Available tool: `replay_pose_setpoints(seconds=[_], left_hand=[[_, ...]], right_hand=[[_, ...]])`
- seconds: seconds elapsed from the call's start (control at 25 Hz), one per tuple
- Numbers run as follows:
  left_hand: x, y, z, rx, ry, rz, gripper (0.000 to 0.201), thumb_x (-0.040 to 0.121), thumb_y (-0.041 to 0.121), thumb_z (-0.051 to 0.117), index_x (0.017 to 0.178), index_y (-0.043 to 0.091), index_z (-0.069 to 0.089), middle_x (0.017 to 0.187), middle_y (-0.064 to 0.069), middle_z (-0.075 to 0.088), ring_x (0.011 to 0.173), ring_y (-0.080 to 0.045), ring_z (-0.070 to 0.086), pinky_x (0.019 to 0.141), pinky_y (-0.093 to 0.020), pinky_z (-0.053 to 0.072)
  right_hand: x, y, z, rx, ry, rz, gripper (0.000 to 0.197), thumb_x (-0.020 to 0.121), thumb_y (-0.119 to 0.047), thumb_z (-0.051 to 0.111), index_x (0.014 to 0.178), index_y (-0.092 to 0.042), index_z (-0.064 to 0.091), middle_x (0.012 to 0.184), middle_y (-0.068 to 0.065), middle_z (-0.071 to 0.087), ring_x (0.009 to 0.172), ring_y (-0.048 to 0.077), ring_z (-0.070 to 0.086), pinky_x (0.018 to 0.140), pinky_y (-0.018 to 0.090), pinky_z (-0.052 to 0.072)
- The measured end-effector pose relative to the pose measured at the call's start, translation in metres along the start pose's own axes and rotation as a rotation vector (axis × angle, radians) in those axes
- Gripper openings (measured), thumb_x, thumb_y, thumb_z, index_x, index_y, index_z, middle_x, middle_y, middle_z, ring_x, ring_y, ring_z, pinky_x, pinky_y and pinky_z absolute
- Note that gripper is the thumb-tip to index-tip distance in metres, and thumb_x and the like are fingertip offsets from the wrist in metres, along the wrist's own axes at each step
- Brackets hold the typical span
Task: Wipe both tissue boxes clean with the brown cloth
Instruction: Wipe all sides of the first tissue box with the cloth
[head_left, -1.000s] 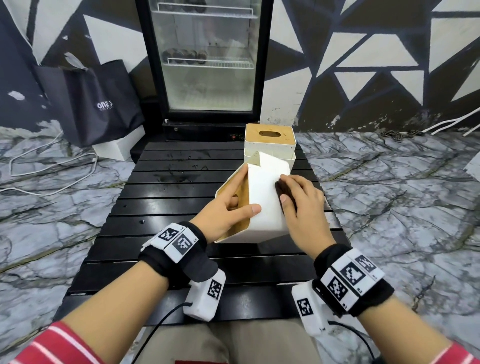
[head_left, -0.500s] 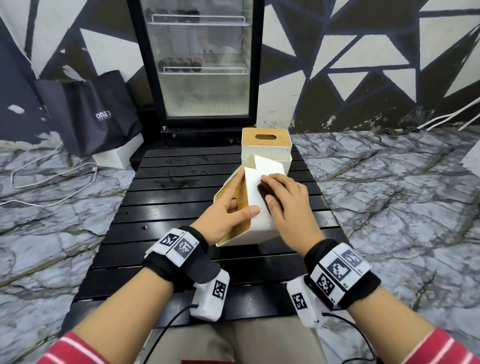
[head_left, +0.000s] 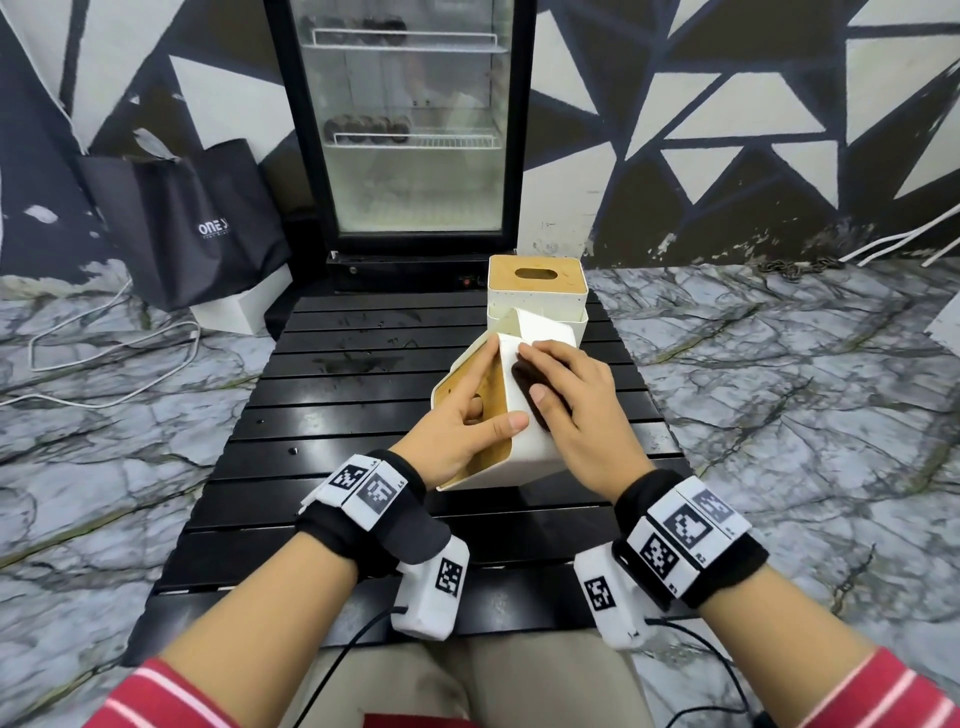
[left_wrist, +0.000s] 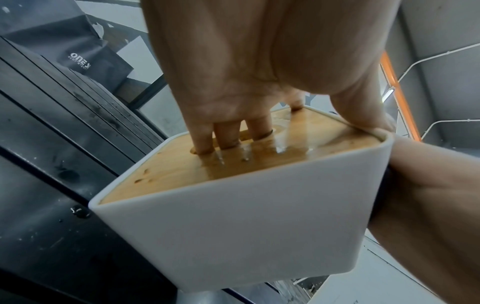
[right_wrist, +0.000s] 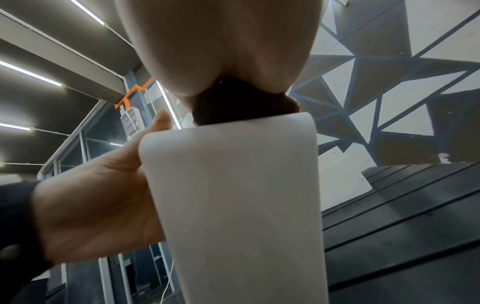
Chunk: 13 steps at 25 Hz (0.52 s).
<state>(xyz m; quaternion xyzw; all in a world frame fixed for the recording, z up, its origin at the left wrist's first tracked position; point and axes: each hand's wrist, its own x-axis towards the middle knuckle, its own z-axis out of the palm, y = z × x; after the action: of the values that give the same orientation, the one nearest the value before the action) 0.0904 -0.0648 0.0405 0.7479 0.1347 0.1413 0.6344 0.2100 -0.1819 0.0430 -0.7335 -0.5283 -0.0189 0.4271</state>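
Note:
A white tissue box (head_left: 535, 452) with a wooden lid (left_wrist: 182, 172) is tilted on its side over the black slatted table (head_left: 337, 415). My left hand (head_left: 467, 421) grips it, with fingers (left_wrist: 228, 135) hooked into the lid's slot and the thumb across the white side. My right hand (head_left: 571, 410) holds the brown cloth (head_left: 530, 384) and presses it on the upward white side (right_wrist: 233, 205); the cloth (right_wrist: 241, 105) bulges from under the palm. The second tissue box (head_left: 535, 280) stands upright behind, at the table's far edge.
A glass-door fridge (head_left: 415, 130) stands just beyond the table. A black bag (head_left: 208, 223) and a white box (head_left: 239, 306) sit on the marble floor at far left, with white cables (head_left: 104, 364) nearby. Dark smudges mark the table's far slats (head_left: 348, 364).
My right hand has slid the cloth leftward across the box's white side, toward the edge by the lid. The left hand keeps the same grip on the tilted box.

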Motion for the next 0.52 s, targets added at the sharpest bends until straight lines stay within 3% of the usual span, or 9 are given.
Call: replay_pose_setpoints(seconds=[0.16,0.4,0.52], left_hand=[[0.000,-0.001,-0.004,-0.021,0.008,0.012,0.085,0.082,0.029,0.062,0.141,0.048,0.005,0.135,-0.004,0.053,0.120,-0.013,0.054,0.096,-0.014,0.042],[0.003,-0.002,-0.003,0.006,-0.005,-0.004,0.084,0.088,0.026,0.062,0.145,0.044,0.003,0.134,-0.001,0.053,0.113,-0.005,0.057,0.091,-0.012,0.043],[0.002,-0.001,-0.004,0.005,-0.011,0.006,0.080,0.090,0.022,0.059,0.142,0.047,0.003,0.136,-0.002,0.052,0.115,-0.006,0.055,0.091,-0.011,0.042]], right_hand=[[-0.024,-0.004,0.004,0.057,-0.046,-0.074,0.047,0.089,-0.031,0.027,0.135,-0.028,0.039,0.134,-0.014,0.035,0.122,0.007,0.023,0.105,0.005,0.010],[-0.009,-0.001,0.003,0.015,-0.060,-0.034,0.045,0.092,-0.024,0.031,0.136,-0.025,0.039,0.138,-0.006,0.038,0.120,0.007,0.023,0.100,-0.001,0.008],[-0.019,-0.003,0.005,0.006,-0.045,-0.055,0.044,0.093,-0.028,0.031,0.136,-0.026,0.038,0.136,-0.009,0.037,0.120,0.006,0.022,0.101,0.000,0.008]])
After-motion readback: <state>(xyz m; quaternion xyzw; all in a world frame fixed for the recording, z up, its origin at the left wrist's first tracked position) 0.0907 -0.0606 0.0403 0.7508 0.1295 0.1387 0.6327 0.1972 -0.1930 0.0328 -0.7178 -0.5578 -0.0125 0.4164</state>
